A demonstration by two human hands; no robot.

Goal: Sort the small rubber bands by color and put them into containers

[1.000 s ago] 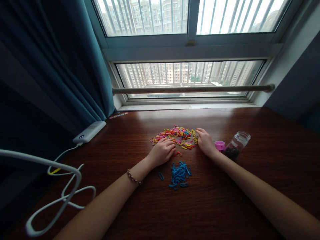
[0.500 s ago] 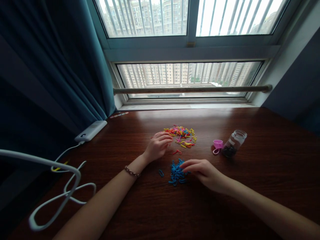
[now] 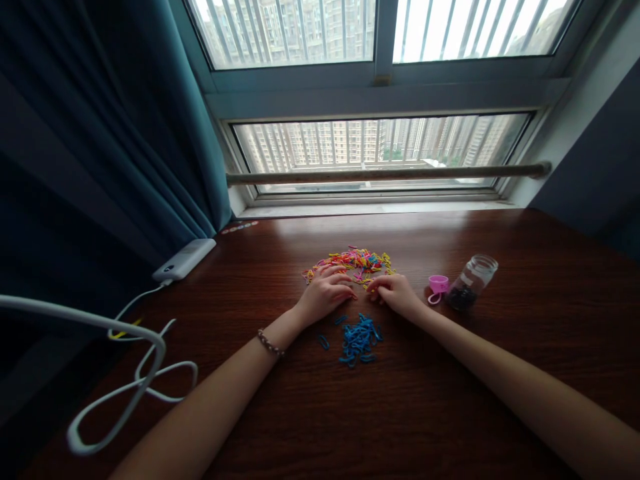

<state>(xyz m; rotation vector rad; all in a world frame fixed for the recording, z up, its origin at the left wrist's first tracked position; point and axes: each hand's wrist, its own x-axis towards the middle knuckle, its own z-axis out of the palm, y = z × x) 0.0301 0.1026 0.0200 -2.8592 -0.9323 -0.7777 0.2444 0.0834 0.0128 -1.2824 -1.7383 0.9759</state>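
Observation:
A mixed pile of small paper clips (image 3: 361, 259), mostly yellow, pink and red, lies on the brown table. My left hand (image 3: 327, 292) rests at its near left side, fingers spread and bent over the nearest clips, holding nothing I can see. At the pile's near right edge is my right hand (image 3: 395, 293), its fingers curled and tips together at the tabletop; anything between them is too small to make out. Closer to me sits a heap of blue paper clips (image 3: 360, 340), with a stray blue clip (image 3: 323, 342) lying to its left.
A tilted glass jar (image 3: 471, 283) with dark contents and a pink cup-like piece with a loop (image 3: 439, 285) are on the right. To the left lie a white power strip (image 3: 185, 259) and a looped white cable (image 3: 159, 353). A window stands behind the table.
My right hand has moved from the blue heap forward to the mixed pile. My left hand has shifted slightly right. Another blue clip now lies above the heap; more clips show left of the pile.

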